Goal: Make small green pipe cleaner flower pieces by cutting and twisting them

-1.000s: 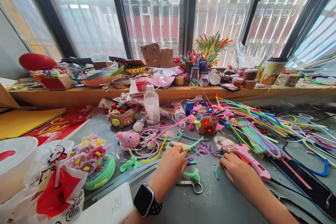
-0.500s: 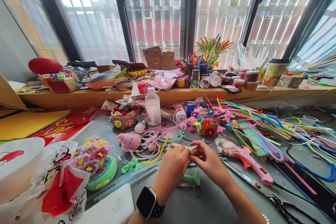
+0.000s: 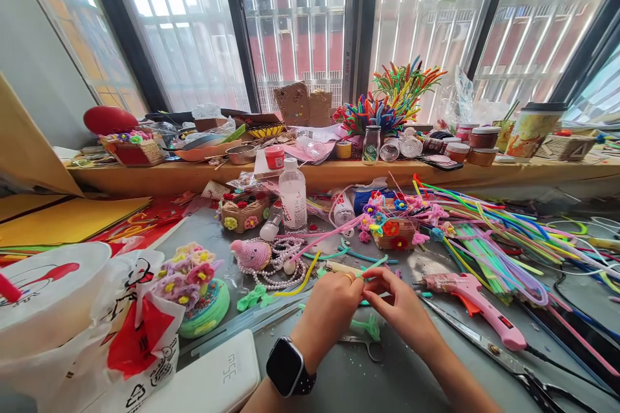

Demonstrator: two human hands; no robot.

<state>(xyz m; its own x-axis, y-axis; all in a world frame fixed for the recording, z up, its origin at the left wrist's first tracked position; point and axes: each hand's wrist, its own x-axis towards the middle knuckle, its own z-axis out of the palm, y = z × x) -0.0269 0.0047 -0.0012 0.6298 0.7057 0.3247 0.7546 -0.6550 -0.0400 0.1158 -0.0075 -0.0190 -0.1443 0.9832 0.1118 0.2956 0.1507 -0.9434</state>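
Note:
My left hand (image 3: pixel 332 303), with a ring and a dark watch (image 3: pixel 285 366), is closed over the mid-table. Its fingertips meet those of my right hand (image 3: pixel 400 300), which pinches with thumb and forefinger. Between them they hold a mint-green pipe cleaner (image 3: pixel 378 262); its end shows above the fingers and the rest is hidden. Below the hands lie a green pipe-cleaner piece (image 3: pixel 371 328) and small scissors (image 3: pixel 374 350), partly covered. A pink glue gun (image 3: pixel 477 300) and large scissors (image 3: pixel 484 343) rest to the right of my right hand.
Left stand a white tub (image 3: pixel 53 271), a plastic bag (image 3: pixel 140 335), a white power bank (image 3: pixel 227 368) and a flower pot ornament (image 3: pixel 203 310). Behind are pearl beads (image 3: pixel 290 281), a bottle (image 3: pixel 293 197) and a flower basket (image 3: pixel 397 232). Pipe cleaners (image 3: pixel 504 251) spread at right.
The camera view has turned slightly left, so the scene sits further right. Both hands stay together at the pipe cleaner, with only small finger movement.

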